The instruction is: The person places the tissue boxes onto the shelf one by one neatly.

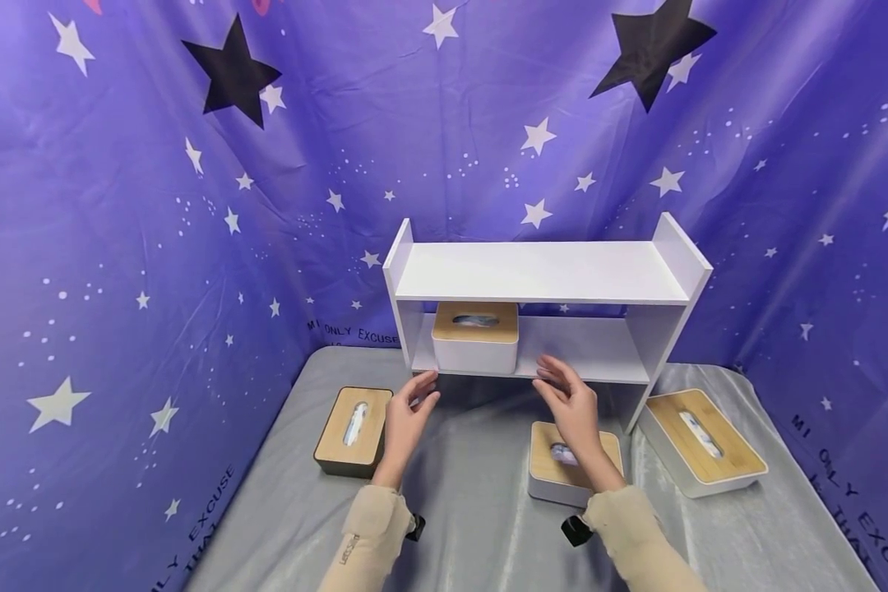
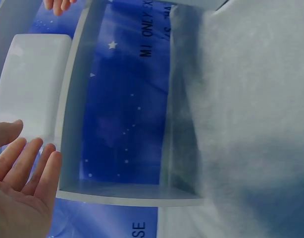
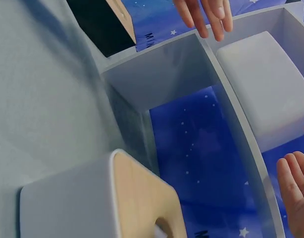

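Note:
A white tissue box (image 1: 477, 357) with a wooden lid stands on the lower shelf of a white rack (image 1: 540, 271), toward its left side. My left hand (image 1: 409, 418) is just in front of the box's left end, fingers loosely bent and holding nothing. In the left wrist view, that hand (image 2: 24, 191) has its fingers spread close to the white box (image 2: 35, 84); whether they touch it I cannot tell. To the right of the box, my right hand (image 1: 575, 415) hovers with relaxed fingers, also holding nothing. Below it lies another white tissue box (image 1: 543, 473), partly covered by the forearm.
A dark-sided tissue box (image 1: 333, 444) with a wooden lid lies left of the rack on the grey cloth (image 1: 474, 510). At the right, a larger white tissue box (image 1: 681, 448) sits angled beside the rack's side panel. A purple star-patterned curtain (image 1: 326, 164) surrounds the back and sides.

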`<state>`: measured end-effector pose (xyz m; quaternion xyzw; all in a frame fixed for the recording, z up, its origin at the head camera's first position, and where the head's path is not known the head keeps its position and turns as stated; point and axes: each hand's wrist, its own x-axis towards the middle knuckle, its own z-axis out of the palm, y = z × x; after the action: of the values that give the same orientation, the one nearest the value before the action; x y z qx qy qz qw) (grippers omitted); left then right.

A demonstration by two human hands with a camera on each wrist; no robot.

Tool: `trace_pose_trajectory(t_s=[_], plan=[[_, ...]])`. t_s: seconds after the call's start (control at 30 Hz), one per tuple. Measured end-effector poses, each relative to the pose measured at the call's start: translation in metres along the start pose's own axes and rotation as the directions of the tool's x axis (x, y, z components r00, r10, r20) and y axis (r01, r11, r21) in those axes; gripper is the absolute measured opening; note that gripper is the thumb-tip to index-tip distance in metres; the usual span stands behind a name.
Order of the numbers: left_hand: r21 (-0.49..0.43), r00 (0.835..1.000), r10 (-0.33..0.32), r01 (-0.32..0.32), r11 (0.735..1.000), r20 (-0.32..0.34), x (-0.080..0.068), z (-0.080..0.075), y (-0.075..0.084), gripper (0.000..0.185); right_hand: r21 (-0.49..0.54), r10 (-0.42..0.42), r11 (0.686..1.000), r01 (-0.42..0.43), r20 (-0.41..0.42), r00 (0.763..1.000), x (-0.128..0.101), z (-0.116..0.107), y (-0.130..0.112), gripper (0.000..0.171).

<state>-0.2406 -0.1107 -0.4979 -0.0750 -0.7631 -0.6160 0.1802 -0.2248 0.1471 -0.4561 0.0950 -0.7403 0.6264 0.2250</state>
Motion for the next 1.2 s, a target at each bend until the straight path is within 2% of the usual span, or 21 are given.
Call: trace_pose_trajectory(t_s=[0.1,0.27,0.5,0.73,0.87,0.97,1.1,1.2], plan=[[0.012,1.000,-0.005,0.005,1.000,0.014,-0.008,0.001,-0.003,0.032,0.008,-0.008,1.000,0.008,-0.008,1.000,-0.004,-0.006,0.005,0.042],[0.007,0.999,-0.015,0.014,1.000,0.045,-0.019,0.008,-0.006,0.032,0.034,-0.020,0.999,0.021,-0.023,1.000,-0.010,-0.015,0.029,0.042],[-0.012,0.991,-0.038,0.039,0.999,0.131,-0.037,0.022,0.007,0.032,0.020,-0.036,0.999,0.037,-0.039,0.999,-0.021,-0.031,0.045,0.040],[0.010,0.982,-0.032,0.031,0.999,0.186,-0.047,0.041,-0.020,0.033,-0.027,-0.020,0.999,0.019,-0.047,0.999,-0.035,-0.048,0.048,0.043],[-0.017,0.971,-0.033,0.038,0.999,0.239,-0.052,0.052,-0.028,0.034,-0.091,0.003,0.996,-0.009,-0.072,0.997,-0.041,-0.056,0.043,0.044],[-0.019,0.959,-0.058,0.066,0.998,0.277,-0.057,0.057,-0.010,0.035,-0.140,0.025,0.989,-0.037,-0.090,0.996,-0.047,-0.061,0.033,0.044],[-0.023,0.949,-0.080,0.092,0.996,0.304,-0.061,0.068,-0.003,0.037,-0.178,0.032,0.983,-0.052,-0.114,0.993,-0.054,-0.070,0.047,0.045],[-0.029,0.949,-0.084,0.098,0.995,0.304,-0.062,0.080,-0.022,0.039,-0.189,0.040,0.980,-0.065,-0.132,0.990,-0.059,-0.077,0.063,0.046]])
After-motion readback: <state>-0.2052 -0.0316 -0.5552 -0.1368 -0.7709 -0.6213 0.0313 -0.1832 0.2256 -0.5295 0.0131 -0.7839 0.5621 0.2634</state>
